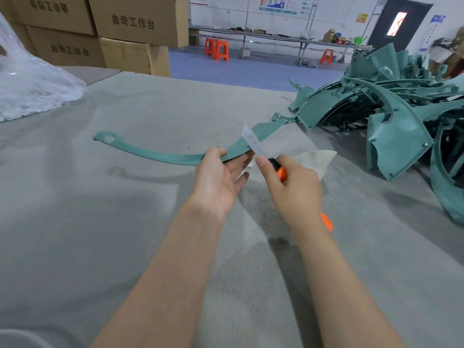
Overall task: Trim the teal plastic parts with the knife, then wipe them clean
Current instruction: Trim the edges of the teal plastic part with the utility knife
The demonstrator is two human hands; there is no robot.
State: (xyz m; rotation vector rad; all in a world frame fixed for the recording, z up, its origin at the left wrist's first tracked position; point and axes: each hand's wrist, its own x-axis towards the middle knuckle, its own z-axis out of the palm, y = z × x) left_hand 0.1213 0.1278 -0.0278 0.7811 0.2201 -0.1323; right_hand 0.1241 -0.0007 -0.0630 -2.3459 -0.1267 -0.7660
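Trimming step: left hand (221, 177) pinches curved teal strip (160, 154), just left of parts pile (391, 101); right hand (293, 187) fingers grip knife (253, 141), blade at strip edge. Next prob. needs steady scrape along edge

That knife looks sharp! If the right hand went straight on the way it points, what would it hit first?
The teal strip that the left hand holds. The right hand aims its knife at it, and the blade seems to touch it, though depth is unclear.
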